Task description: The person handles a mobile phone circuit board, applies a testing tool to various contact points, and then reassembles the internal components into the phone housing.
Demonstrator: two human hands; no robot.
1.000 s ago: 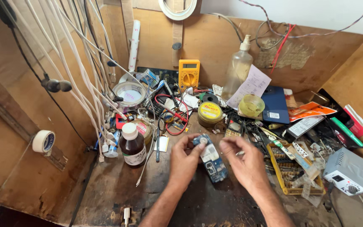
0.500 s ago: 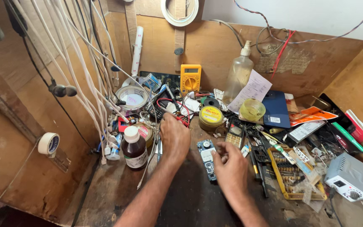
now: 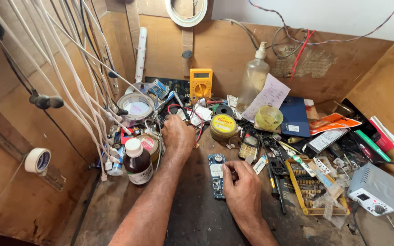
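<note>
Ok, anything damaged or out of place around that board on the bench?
Nothing looks spilled or broken. The blue circuit board lies flat under the right hand; the left hand reaches into tangled wires. The brown bottle stands upright, capped.

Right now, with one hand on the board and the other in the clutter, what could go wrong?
The left hand reaches among red and black wires; it could snag them. The brown glass bottle with a white cap stands beside that forearm and could tip. The right hand only pins the blue circuit board at its edge; it may slide.

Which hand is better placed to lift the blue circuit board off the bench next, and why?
Probably the right hand: its fingers already rest on the blue circuit board. The left hand is off among the red wires.
</note>
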